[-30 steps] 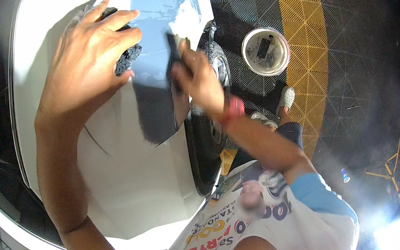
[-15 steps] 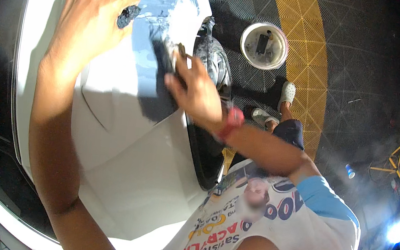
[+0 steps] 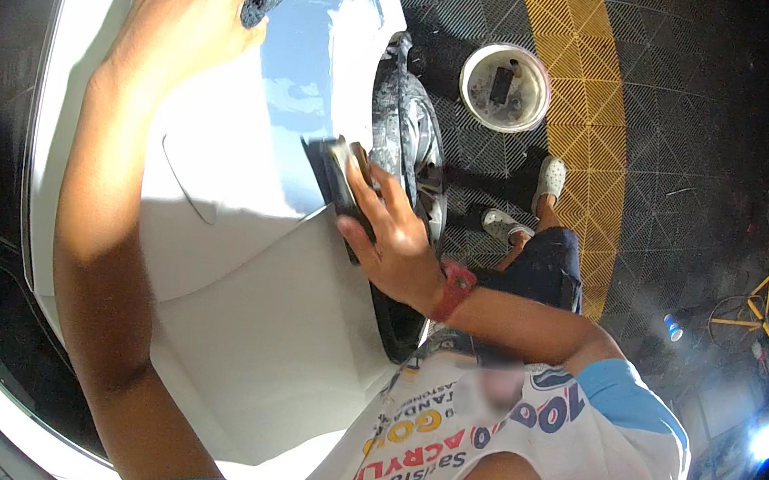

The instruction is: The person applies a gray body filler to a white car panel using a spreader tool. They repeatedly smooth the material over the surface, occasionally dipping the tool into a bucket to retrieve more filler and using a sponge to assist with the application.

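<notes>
A white car panel (image 3: 245, 357) fills the middle left, with a glossy blue-grey patch (image 3: 288, 84) and white smears on its upper part. My left hand (image 3: 187, 14) rests near the panel's top, fingers closed on a dark, crumpled cloth or sponge (image 3: 260, 6), partly hidden. My right hand (image 3: 394, 241) grips a flat black block (image 3: 322, 160) against the patch's lower right edge, red watch on the wrist. Beside the panel is a dark, white-smeared wheel (image 3: 409, 118).
A white bucket (image 3: 525, 113) with a dark object inside stands on tiled flooring (image 3: 594, 93), grey and yellow. My feet in pale clogs (image 3: 550, 184) are below. A small can (image 3: 673, 327), a yellow-legged stand (image 3: 759, 315) and a bright lamp (image 3: 768, 441) are at right.
My right hand and the black block have moved down the patch. My left hand has moved up the panel with the dark cloth or sponge.
</notes>
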`<state>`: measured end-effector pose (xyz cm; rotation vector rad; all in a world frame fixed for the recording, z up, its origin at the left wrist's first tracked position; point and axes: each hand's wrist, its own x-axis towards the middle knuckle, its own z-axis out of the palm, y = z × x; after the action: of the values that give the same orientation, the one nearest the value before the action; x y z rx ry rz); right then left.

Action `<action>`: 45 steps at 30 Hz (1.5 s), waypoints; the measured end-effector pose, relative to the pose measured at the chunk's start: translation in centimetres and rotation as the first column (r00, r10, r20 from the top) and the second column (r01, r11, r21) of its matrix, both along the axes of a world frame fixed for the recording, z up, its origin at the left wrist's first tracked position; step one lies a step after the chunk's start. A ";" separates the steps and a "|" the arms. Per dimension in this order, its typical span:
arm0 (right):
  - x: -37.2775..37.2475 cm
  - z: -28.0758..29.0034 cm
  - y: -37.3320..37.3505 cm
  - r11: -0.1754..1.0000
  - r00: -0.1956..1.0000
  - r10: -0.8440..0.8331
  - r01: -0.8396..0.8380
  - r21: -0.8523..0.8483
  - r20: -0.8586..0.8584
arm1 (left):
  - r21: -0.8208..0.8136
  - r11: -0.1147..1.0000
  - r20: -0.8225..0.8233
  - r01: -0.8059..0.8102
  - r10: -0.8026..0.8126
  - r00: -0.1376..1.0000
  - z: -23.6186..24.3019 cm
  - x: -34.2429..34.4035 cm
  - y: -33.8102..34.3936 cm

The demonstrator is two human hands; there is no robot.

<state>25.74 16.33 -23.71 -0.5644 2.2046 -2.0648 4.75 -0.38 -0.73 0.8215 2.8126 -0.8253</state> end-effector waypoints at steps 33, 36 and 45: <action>-13.4 -9.9 -5.7 0.994 0.939 0.017 -0.053 0.096 0.343 | 0.036 0.999 -0.019 0.021 -0.020 1.000 -0.5 -0.8 -0.2; -4.0 -5.2 -2.5 0.999 0.966 0.044 -0.049 0.013 0.254 | 0.037 0.999 -0.016 -0.007 0.008 1.000 -0.9 0.0 -1.1; -18.2 -10.6 -6.6 0.971 0.927 -0.026 -0.065 0.229 0.374 | 0.080 0.995 -0.006 0.055 -0.055 0.998 0.0 -1.5 0.3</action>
<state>7.51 9.68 -34.28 -0.1509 2.1554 -1.6877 3.26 -0.06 -0.74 0.9132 2.8550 -0.7262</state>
